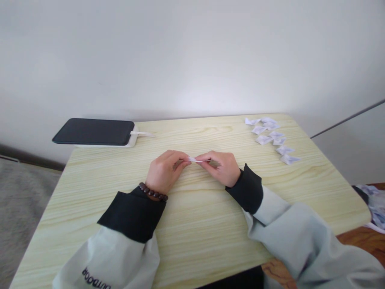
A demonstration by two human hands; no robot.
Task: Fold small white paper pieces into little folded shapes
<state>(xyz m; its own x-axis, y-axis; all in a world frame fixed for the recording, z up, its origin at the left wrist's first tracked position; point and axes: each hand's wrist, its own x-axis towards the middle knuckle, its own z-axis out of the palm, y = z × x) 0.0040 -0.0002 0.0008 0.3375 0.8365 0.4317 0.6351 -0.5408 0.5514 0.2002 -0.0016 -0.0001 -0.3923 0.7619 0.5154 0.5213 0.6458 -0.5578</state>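
A small white folded paper is stretched between my two hands above the middle of the wooden table. My left hand, with a dark bead bracelet at the wrist, pinches its left end between thumb and fingers. Its right end is pinched by my right hand. The fingertips hide most of the paper. Several small folded white paper pieces lie in a loose cluster at the table's back right, beyond my right hand.
At the back left, a black phone lies on a white block with a white cable at its right end. A pale wall rises behind the table. Past the right edge, a container with crumpled papers is partly visible.
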